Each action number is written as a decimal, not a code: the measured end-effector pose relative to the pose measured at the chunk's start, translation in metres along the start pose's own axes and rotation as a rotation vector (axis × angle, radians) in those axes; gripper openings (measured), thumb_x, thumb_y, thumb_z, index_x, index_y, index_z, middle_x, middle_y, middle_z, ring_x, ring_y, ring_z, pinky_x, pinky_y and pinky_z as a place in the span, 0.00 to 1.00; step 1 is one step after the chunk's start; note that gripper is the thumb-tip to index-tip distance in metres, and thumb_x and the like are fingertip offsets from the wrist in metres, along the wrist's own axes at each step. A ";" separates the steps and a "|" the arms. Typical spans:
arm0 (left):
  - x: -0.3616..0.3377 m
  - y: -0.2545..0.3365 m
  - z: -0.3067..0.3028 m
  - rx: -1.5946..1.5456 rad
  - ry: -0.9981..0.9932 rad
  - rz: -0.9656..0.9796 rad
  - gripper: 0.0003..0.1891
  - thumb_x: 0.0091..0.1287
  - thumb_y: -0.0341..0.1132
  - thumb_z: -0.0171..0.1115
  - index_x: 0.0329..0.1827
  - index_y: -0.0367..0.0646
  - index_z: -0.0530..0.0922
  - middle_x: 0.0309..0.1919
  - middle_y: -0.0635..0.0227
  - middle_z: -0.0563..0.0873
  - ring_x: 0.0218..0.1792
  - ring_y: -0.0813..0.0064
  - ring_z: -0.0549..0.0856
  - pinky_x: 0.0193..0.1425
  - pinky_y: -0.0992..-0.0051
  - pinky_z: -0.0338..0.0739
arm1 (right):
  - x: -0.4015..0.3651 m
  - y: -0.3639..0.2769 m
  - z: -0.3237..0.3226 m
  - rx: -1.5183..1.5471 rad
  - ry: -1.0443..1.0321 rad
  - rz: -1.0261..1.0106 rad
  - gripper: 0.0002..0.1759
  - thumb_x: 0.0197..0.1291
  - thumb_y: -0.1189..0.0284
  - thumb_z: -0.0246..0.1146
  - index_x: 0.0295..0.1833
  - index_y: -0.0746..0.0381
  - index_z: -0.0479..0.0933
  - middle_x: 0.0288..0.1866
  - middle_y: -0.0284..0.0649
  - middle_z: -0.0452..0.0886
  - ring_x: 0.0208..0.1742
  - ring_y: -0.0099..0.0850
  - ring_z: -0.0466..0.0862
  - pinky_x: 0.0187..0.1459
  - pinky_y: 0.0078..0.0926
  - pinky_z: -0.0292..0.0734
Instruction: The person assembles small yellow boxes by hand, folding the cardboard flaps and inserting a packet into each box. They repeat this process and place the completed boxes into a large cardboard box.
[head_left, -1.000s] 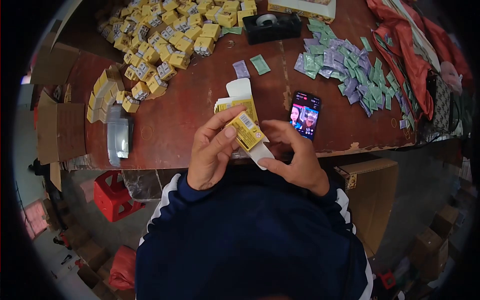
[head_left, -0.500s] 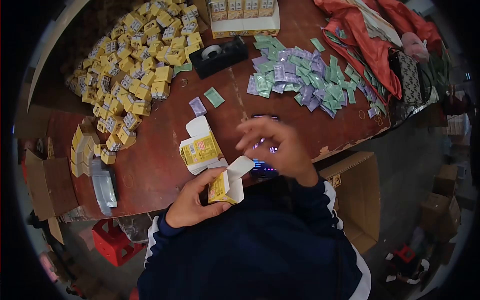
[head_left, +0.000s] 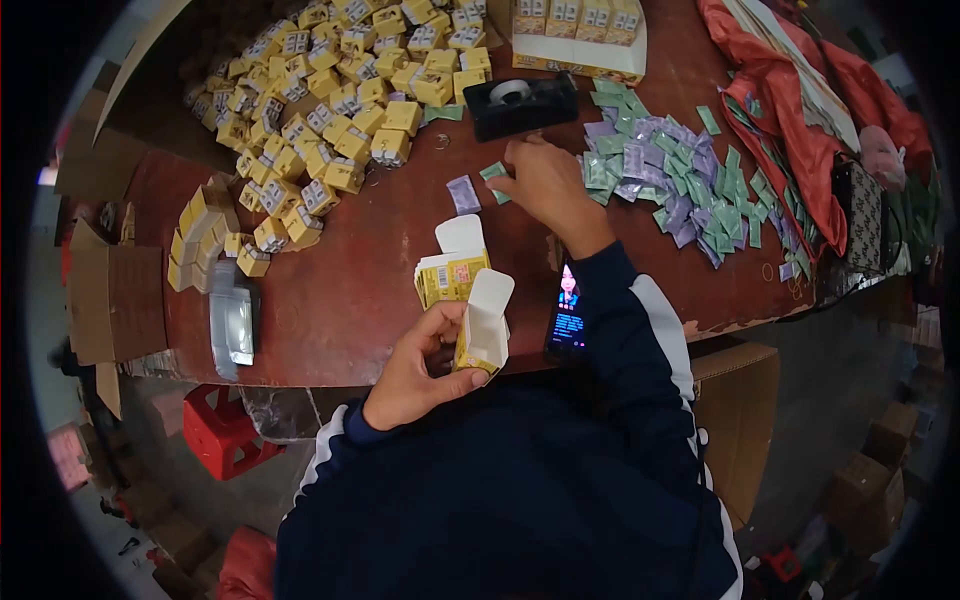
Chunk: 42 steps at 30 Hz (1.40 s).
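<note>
Head view: your left hand (head_left: 415,375) grips open yellow box (head_left: 484,335); your right hand (head_left: 548,183), thumb and fingers parted, at green packet (head_left: 493,174), purple packet (head_left: 463,195) just left.

Yellow box (head_left: 464,352), white flap (head_left: 491,293); reddish-brown table (head_left: 330,270).

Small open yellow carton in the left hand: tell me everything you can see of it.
The small open yellow carton looks like thin printed card, white inside, with a white round-cornered flap standing up from its far edge. Its mouth faces the camera and no contents show. The left hand grips it near the table's front edge. It overlaps the yellow flat-carton stack in view; whether they touch is unclear.
</note>
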<state>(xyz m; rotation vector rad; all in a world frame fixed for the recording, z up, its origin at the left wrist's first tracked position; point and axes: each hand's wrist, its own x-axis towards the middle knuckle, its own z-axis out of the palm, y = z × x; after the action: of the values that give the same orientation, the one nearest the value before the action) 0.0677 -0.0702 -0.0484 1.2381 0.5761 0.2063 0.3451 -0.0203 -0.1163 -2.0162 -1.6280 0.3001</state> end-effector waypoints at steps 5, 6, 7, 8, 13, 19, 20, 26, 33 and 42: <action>-0.007 0.005 -0.002 -0.079 0.140 0.099 0.30 0.61 0.23 0.72 0.66 0.43 0.69 0.54 0.69 0.81 0.57 0.77 0.80 0.64 0.73 0.72 | 0.008 0.002 0.023 0.006 -0.042 -0.005 0.12 0.53 0.68 0.73 0.38 0.61 0.79 0.43 0.47 0.83 0.45 0.50 0.84 0.44 0.47 0.78; -0.009 0.006 -0.003 -0.063 0.169 0.133 0.30 0.60 0.23 0.72 0.66 0.43 0.69 0.54 0.68 0.82 0.56 0.77 0.80 0.64 0.73 0.73 | 0.010 0.001 0.023 -0.015 -0.058 -0.026 0.13 0.53 0.72 0.72 0.43 0.62 0.78 0.41 0.48 0.83 0.43 0.52 0.83 0.43 0.46 0.78; -0.010 0.005 -0.005 -0.067 0.182 0.133 0.30 0.60 0.23 0.72 0.66 0.43 0.69 0.54 0.68 0.82 0.56 0.77 0.80 0.64 0.73 0.73 | 0.006 0.001 0.023 -0.012 -0.067 -0.036 0.13 0.53 0.72 0.72 0.43 0.62 0.78 0.41 0.48 0.83 0.43 0.52 0.83 0.43 0.46 0.78; -0.010 0.003 -0.006 -0.063 0.210 0.149 0.31 0.60 0.23 0.72 0.66 0.43 0.69 0.54 0.68 0.82 0.56 0.76 0.81 0.63 0.73 0.74 | 0.002 0.002 0.021 0.071 -0.063 -0.021 0.13 0.55 0.74 0.70 0.45 0.62 0.78 0.38 0.47 0.83 0.39 0.49 0.84 0.41 0.44 0.78; -0.011 0.001 -0.003 -0.023 0.301 0.147 0.33 0.59 0.22 0.73 0.68 0.41 0.69 0.55 0.65 0.82 0.55 0.74 0.83 0.62 0.72 0.77 | -0.029 -0.025 -0.026 0.310 0.000 -0.023 0.12 0.60 0.79 0.67 0.48 0.65 0.76 0.29 0.42 0.82 0.28 0.32 0.83 0.32 0.31 0.78; -0.007 -0.010 0.004 0.139 0.381 0.220 0.39 0.58 0.22 0.74 0.73 0.39 0.66 0.60 0.58 0.81 0.61 0.68 0.82 0.66 0.67 0.77 | -0.103 -0.087 -0.081 1.086 0.144 0.071 0.06 0.65 0.79 0.66 0.45 0.67 0.79 0.32 0.32 0.85 0.26 0.15 0.81 0.25 0.14 0.73; -0.005 -0.009 0.007 0.158 0.372 0.251 0.40 0.58 0.22 0.74 0.74 0.40 0.66 0.62 0.57 0.80 0.62 0.68 0.81 0.66 0.67 0.77 | -0.110 -0.099 -0.083 1.006 0.111 0.066 0.05 0.64 0.80 0.66 0.44 0.67 0.79 0.32 0.33 0.86 0.26 0.16 0.82 0.26 0.14 0.74; -0.006 -0.006 0.019 0.185 0.362 0.342 0.40 0.57 0.19 0.74 0.74 0.42 0.66 0.65 0.56 0.79 0.64 0.67 0.80 0.65 0.67 0.78 | -0.120 -0.111 -0.085 0.731 -0.044 -0.040 0.02 0.64 0.82 0.66 0.41 0.68 0.80 0.33 0.33 0.84 0.24 0.14 0.76 0.26 0.13 0.70; -0.005 -0.007 0.026 0.140 0.389 0.450 0.39 0.56 0.18 0.74 0.72 0.41 0.66 0.65 0.57 0.78 0.63 0.67 0.81 0.66 0.67 0.79 | -0.125 -0.110 -0.079 0.422 -0.040 -0.141 0.06 0.60 0.78 0.69 0.43 0.65 0.84 0.35 0.35 0.78 0.31 0.20 0.77 0.31 0.19 0.70; -0.009 -0.011 0.023 0.029 0.235 0.512 0.30 0.59 0.22 0.75 0.65 0.36 0.74 0.63 0.60 0.76 0.61 0.67 0.81 0.65 0.69 0.80 | -0.134 -0.076 -0.080 0.735 -0.081 -0.427 0.34 0.64 0.49 0.66 0.65 0.65 0.78 0.59 0.49 0.78 0.59 0.42 0.79 0.58 0.34 0.74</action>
<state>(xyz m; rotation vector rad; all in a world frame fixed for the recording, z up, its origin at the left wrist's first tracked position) 0.0703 -0.0966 -0.0511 1.3835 0.4532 0.7833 0.2863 -0.1590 -0.0292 -1.1004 -1.6248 0.7001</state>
